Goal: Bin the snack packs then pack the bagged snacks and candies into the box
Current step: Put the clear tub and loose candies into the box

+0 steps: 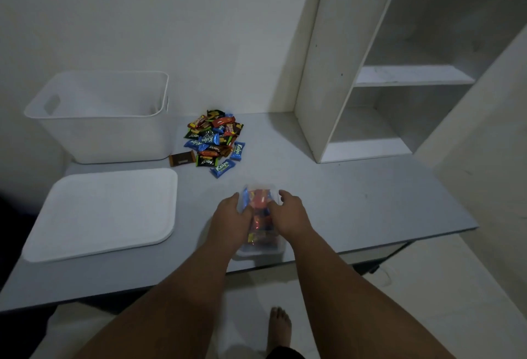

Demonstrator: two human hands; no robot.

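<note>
Binning judged partway. Clear bin (pixel 258 248) at front edge of desk (pixel 356 187), several packs inside, gripped by left hand (pixel 231 216) and right hand (pixel 292 213): thumbs outside walls, fingers curled inside. Loose snack pile (pixel 215 142) unbinned at back edge. White box (pixel 108 136), back-left corner, apparently unfilled; lid (pixel 102 210) off.

Bare forearms (pixel 182 287), a bare foot (pixel 280 327); dark garment (pixel 285 354), perhaps shorts.

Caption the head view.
Left hand and right hand grip a clear bin of snacks; snack pile, white box and lid nearby.
</note>
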